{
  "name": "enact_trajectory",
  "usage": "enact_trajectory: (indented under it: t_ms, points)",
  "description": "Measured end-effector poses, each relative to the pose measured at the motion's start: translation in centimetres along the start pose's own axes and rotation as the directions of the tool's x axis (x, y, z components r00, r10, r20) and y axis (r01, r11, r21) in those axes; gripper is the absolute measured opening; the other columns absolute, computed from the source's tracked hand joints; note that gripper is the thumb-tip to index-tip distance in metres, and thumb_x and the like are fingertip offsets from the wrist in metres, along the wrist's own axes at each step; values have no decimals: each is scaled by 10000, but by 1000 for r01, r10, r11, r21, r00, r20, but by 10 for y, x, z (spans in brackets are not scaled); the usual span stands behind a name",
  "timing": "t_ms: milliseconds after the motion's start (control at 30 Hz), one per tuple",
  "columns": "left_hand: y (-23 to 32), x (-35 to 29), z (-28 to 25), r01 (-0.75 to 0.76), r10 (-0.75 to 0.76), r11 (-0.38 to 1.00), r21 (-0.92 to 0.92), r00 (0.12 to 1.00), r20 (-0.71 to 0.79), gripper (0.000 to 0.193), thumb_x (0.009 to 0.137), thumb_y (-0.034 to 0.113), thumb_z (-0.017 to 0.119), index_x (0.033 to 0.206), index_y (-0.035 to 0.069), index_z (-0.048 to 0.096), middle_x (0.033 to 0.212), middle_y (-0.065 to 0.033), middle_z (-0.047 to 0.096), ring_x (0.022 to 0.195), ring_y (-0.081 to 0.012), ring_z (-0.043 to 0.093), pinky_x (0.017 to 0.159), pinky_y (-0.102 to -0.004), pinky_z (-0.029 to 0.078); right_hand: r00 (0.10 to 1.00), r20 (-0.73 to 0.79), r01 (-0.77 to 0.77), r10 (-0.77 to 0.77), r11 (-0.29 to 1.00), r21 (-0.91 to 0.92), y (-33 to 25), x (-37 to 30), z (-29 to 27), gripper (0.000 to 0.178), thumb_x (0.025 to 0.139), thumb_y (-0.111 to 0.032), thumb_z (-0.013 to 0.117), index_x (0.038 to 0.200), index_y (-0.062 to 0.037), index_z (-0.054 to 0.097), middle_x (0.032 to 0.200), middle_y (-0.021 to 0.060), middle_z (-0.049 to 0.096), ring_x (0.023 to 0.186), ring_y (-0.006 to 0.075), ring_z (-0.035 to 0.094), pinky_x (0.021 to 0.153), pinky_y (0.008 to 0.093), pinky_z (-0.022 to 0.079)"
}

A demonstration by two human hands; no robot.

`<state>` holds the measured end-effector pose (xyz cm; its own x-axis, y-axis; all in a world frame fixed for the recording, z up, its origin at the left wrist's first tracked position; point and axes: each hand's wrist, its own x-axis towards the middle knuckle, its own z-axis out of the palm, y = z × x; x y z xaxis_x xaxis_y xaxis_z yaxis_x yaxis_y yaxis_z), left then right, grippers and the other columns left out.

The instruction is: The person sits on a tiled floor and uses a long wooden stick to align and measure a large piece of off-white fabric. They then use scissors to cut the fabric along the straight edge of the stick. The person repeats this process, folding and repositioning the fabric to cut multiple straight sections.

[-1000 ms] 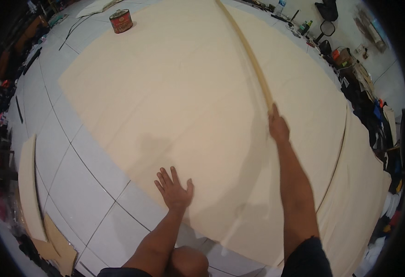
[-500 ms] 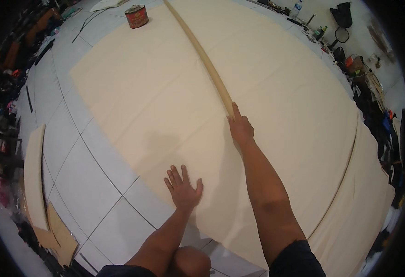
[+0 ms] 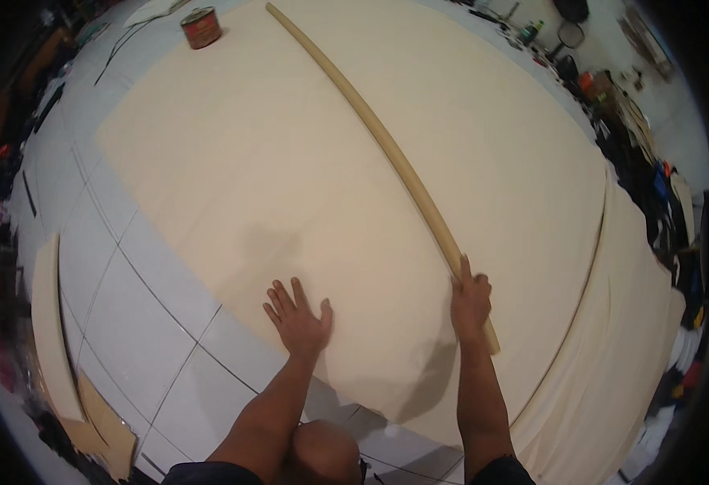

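Observation:
A wide cream fabric sheet [image 3: 290, 153] lies spread over the tiled floor. Across it runs a long, slim, tan pole or tube [image 3: 387, 145], which looks curved in this lens. My right hand [image 3: 471, 303] grips the pole close to its near end, index finger stretched along it; a short stub sticks out below the palm. My left hand [image 3: 299, 319] rests flat on the fabric near its left edge, fingers spread, with nothing in it.
A red tin can [image 3: 201, 29] stands at the far left edge of the fabric. Cream board strips [image 3: 57, 323] lie at the left. Gathered fabric folds [image 3: 613, 323] run along the right. Mixed clutter [image 3: 613, 105] lines the right wall, and more crowds the left side.
My right hand has come back toward me and to the right, drawing the pole with it. The left hand stays flat on the fabric. The whole view has shifted slightly.

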<state>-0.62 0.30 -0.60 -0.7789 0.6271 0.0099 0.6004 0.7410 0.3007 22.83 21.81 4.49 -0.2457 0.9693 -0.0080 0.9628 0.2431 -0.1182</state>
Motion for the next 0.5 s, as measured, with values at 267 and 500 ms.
enact_trajectory:
  t_ms: [267,500]
  points:
    - [6,-6,4,16,-15,998,64,1000,-14,765,925,451,541,1513,17,314,1567,-307,208,1468,-462,167,1192,-574,100,934,-6,-357,357,934,3,143,-147,-3,576,963,-282,614,1502,-270,411,1014,147,533,921,318,570,780,453,525]
    - [-4,-4,7,-19,22,999,48,997,-68,765,930,451,535,1525,34,294,1572,-297,206,1481,-438,150,1202,-550,74,758,-102,-652,645,753,-86,231,-275,13,606,970,-304,592,1526,-284,351,1026,155,532,927,332,574,761,461,527]
